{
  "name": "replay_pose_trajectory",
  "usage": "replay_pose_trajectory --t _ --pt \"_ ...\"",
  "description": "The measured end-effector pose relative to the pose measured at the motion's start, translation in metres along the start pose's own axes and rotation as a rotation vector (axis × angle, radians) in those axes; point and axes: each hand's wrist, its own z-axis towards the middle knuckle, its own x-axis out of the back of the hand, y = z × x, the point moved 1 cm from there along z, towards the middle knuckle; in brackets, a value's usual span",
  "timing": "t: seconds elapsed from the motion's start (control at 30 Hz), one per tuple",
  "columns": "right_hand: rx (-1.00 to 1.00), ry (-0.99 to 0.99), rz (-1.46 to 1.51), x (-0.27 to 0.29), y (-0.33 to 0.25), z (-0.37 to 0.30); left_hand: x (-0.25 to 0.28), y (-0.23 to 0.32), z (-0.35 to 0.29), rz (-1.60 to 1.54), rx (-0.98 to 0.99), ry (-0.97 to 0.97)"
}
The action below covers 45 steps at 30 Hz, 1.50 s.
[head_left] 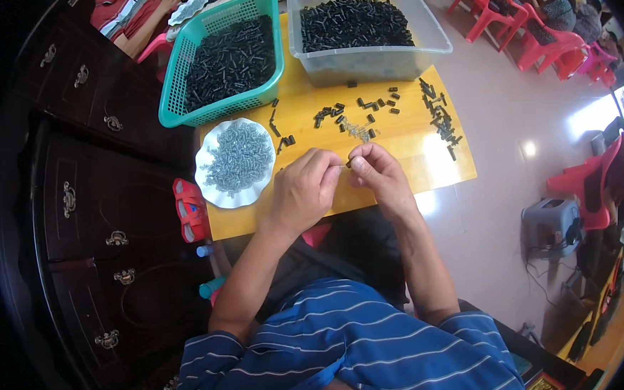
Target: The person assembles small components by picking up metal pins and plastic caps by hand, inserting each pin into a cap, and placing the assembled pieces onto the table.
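Note:
My left hand and my right hand meet over the near part of a small yellow table. My right fingertips pinch a small black plastic piece. My left fingertips hold a thin metal spring against it; the spring is barely visible. A white scalloped plate of grey metal springs sits just left of my left hand. Loose black pieces and a few springs lie on the table just beyond my hands.
A teal basket and a clear plastic tub, both filled with black pieces, stand at the table's far side. A row of black pieces lies at the right. Dark wooden cabinet at left, red plastic chairs and seated people at right.

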Motion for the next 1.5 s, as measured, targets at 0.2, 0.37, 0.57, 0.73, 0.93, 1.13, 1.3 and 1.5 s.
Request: replay_pose_trajectory --t 0.2,0.37,0.57,0.73,0.93,1.13,1.3,1.5 --pt "-0.133 -0.011 0.131 -0.001 -0.004 -0.003 0.000 0.001 0.001 0.012 -0.005 0.036" --pt "-0.112 -0.038 0.114 0.001 -0.003 -0.003 0.001 0.004 0.003 0.005 0.003 0.013" --pt "-0.114 -0.063 0.121 0.003 -0.004 -0.003 0.002 -0.002 0.005 -0.153 0.087 -0.036" --pt "-0.210 -0.134 0.325 0.001 -0.011 -0.005 0.007 -0.026 0.011 -0.623 0.376 -0.258" --pt "-0.235 -0.209 0.507 0.007 -0.007 -0.003 -0.003 -0.040 0.024 -0.671 0.387 -0.164" --pt "-0.234 -0.163 0.687 0.011 -0.008 -0.001 -0.017 -0.075 0.047 0.123 0.146 0.044" --pt "-0.233 -0.134 0.717 0.015 -0.009 -0.001 -0.031 -0.083 0.058 0.295 0.042 -0.025" --pt "-0.214 -0.080 0.736 0.017 -0.011 0.000 -0.038 -0.090 0.076 0.381 0.058 0.029"
